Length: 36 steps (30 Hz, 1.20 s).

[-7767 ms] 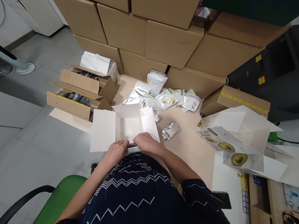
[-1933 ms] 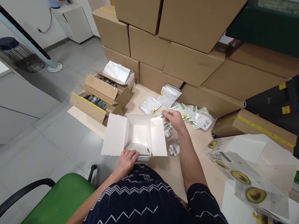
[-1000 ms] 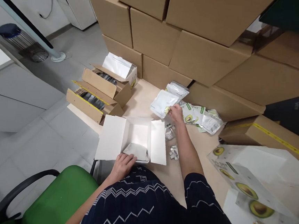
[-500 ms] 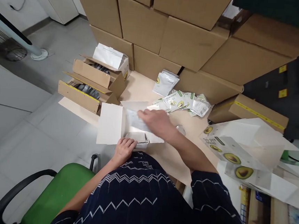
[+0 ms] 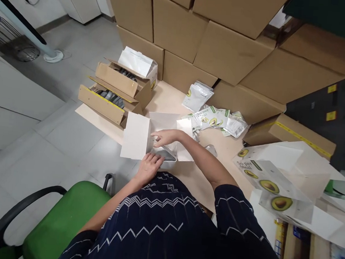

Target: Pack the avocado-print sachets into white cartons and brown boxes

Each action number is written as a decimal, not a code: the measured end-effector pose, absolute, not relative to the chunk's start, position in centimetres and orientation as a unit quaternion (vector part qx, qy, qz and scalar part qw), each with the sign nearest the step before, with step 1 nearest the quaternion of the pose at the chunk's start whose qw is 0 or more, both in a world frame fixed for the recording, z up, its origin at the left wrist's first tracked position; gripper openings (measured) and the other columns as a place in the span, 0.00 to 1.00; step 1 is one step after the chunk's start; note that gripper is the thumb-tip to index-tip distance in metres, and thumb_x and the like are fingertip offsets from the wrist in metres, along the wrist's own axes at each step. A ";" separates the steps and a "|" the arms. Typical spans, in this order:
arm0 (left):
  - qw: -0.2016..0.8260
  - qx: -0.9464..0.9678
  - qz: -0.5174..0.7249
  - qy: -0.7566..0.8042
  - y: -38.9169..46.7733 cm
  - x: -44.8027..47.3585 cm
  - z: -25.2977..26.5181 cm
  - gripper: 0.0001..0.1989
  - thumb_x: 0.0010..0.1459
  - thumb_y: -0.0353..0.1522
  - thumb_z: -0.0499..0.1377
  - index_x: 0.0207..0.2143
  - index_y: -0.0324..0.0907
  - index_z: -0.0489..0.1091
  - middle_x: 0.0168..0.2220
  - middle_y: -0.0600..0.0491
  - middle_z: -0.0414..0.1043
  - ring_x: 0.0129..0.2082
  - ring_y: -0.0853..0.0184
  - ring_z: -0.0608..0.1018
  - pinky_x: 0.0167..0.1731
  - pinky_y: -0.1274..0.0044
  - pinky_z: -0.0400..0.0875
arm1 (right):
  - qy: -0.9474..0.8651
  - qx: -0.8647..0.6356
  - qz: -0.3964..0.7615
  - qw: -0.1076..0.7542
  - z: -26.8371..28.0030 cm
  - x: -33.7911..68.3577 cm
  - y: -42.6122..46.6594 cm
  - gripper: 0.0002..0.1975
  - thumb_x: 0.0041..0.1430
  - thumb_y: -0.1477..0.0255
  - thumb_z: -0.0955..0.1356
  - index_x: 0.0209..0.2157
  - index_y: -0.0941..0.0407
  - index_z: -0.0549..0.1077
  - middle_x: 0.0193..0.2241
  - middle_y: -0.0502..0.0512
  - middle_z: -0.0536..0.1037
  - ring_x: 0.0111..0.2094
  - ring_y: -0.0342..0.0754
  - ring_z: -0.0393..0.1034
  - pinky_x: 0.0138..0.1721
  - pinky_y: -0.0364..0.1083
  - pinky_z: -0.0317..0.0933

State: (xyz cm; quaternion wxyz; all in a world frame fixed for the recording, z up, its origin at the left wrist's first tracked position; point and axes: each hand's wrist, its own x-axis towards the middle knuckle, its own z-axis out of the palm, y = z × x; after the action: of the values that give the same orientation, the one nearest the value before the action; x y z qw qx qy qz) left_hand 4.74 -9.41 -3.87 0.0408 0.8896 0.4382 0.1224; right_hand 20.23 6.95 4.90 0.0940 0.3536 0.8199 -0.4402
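Observation:
A white carton (image 5: pixel 136 136) stands on the table close to my body, its flaps spread outward. My left hand (image 5: pixel 149 168) grips its near left edge, fingers curled over the rim. Inside the carton, my right hand (image 5: pixel 165 137) reaches down with index finger and thumb apart. Just below it a silvery pouch (image 5: pixel 168 154) lies in the carton, partly covered by my hands. Beyond the carton are a loose pile of white avocado-print pouches (image 5: pixel 212 119) and a neater stack of pouches (image 5: pixel 197 96).
At left stand opened brown boxes (image 5: pixel 102 104) filled with dark pouches, with a white box (image 5: pixel 137 62) behind. Large brown cartons (image 5: pixel 178 27) form a wall at the back. Opened avocado-print cartons (image 5: pixel 272 182) sit at right. A green chair (image 5: pixel 68 213) is at lower left.
My right hand has lowered the pale pouch into the carton and its fingers have spread. My left hand stays at the carton's edge. The whole view has shifted slightly.

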 end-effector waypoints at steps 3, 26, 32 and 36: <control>0.036 0.891 0.129 0.433 -9.3 4.8 -3.8 0.17 0.65 0.26 0.52 0.53 0.42 0.72 0.49 0.45 0.76 0.48 0.58 0.75 0.54 0.64 0.64 | 0.785 0.346 -0.500 0.120 4.4 22.2 5.5 0.37 0.52 0.70 0.73 0.63 0.62 0.66 0.53 0.63 0.78 0.50 0.52 0.74 0.48 0.44 0.66; 0.035 0.873 0.224 0.432 -8.5 3.6 -3.4 0.18 0.65 0.31 0.56 0.57 0.42 0.70 0.57 0.41 0.71 0.58 0.52 0.69 0.57 0.58 0.69 | 0.823 0.398 -0.336 0.226 1.4 20.1 4.4 0.20 0.64 0.74 0.65 0.56 0.65 0.69 0.50 0.71 0.78 0.47 0.57 0.77 0.36 0.44 0.65; 0.019 0.836 0.230 0.498 -6.2 4.5 -3.3 0.33 0.59 0.18 0.50 0.67 0.37 0.58 0.65 0.34 0.60 0.68 0.48 0.59 0.61 0.56 0.65 | 0.841 0.452 -0.268 0.129 0.2 20.7 3.0 0.18 0.70 0.73 0.60 0.58 0.63 0.67 0.49 0.69 0.78 0.48 0.56 0.77 0.42 0.46 0.66; 0.036 0.824 0.197 0.530 -5.1 4.9 -4.0 0.32 0.60 0.19 0.48 0.67 0.38 0.58 0.63 0.36 0.64 0.67 0.47 0.62 0.57 0.57 0.69 | 0.848 0.445 -0.259 0.124 0.8 21.3 2.5 0.17 0.69 0.76 0.59 0.52 0.64 0.73 0.47 0.68 0.80 0.48 0.55 0.77 0.43 0.45 0.64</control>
State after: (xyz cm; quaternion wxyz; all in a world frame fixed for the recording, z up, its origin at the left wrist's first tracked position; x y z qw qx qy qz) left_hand 4.93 -5.08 -3.96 0.0364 0.8241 0.5300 0.1966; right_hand 21.32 2.46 0.82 0.1236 0.4447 0.8483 -0.2593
